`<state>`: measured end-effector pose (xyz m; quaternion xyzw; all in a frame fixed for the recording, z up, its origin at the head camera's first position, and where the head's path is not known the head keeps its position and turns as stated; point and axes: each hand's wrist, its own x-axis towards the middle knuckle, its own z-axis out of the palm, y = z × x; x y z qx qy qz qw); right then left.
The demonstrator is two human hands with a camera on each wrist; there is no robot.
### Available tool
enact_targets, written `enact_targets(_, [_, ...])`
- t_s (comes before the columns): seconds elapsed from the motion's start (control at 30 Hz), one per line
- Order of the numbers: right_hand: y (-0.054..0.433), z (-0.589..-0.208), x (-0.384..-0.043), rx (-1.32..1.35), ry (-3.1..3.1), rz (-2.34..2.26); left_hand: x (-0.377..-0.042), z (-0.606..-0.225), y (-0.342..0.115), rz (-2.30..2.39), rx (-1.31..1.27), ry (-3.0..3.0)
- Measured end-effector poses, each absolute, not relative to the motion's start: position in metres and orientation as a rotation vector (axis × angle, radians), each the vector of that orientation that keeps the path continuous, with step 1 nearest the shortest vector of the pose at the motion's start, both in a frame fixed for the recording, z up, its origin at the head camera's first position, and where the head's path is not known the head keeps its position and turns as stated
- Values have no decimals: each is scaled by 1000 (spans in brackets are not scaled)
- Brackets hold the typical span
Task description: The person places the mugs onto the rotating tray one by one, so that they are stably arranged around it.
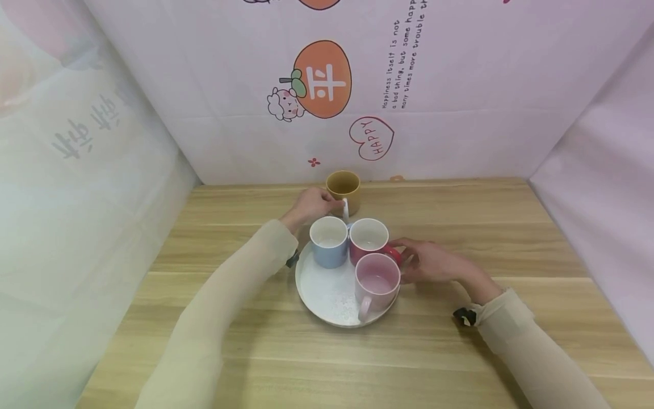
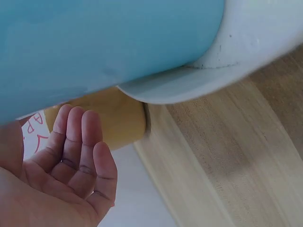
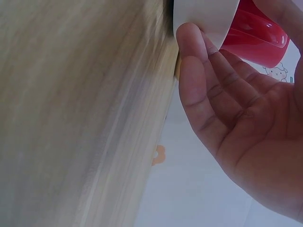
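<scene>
On a round white tray (image 1: 327, 301) stand a light blue mug (image 1: 329, 250), a red mug (image 1: 360, 255) and a pink mug (image 1: 370, 292). My left hand (image 1: 313, 204) reaches behind the blue mug and pinches its handle (image 1: 346, 210); in the left wrist view, the thumb's tip is hidden and the other fingers (image 2: 90, 137) are loosely bent. At the tray's right side, my right hand (image 1: 431, 262) holds the red mug's handle (image 1: 394, 254). In the right wrist view, lower fingertips (image 3: 190, 40) touch a white surface, apparently the tray's side.
A mustard cup (image 1: 343, 190) stands behind the tray, close to the left hand. The wooden table (image 1: 286, 363) ends at a printed cloth backdrop (image 1: 230, 142), with more cloth on both sides. The pink mug's handle (image 1: 364, 309) points toward the near edge.
</scene>
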<state>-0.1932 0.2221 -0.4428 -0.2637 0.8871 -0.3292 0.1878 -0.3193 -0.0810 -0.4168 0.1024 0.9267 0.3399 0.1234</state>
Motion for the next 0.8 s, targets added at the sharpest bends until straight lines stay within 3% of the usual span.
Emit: enact_targets(0.8, [223,-444,-194,-718,2481,-933,-319,-412,-76,970,287,2675])
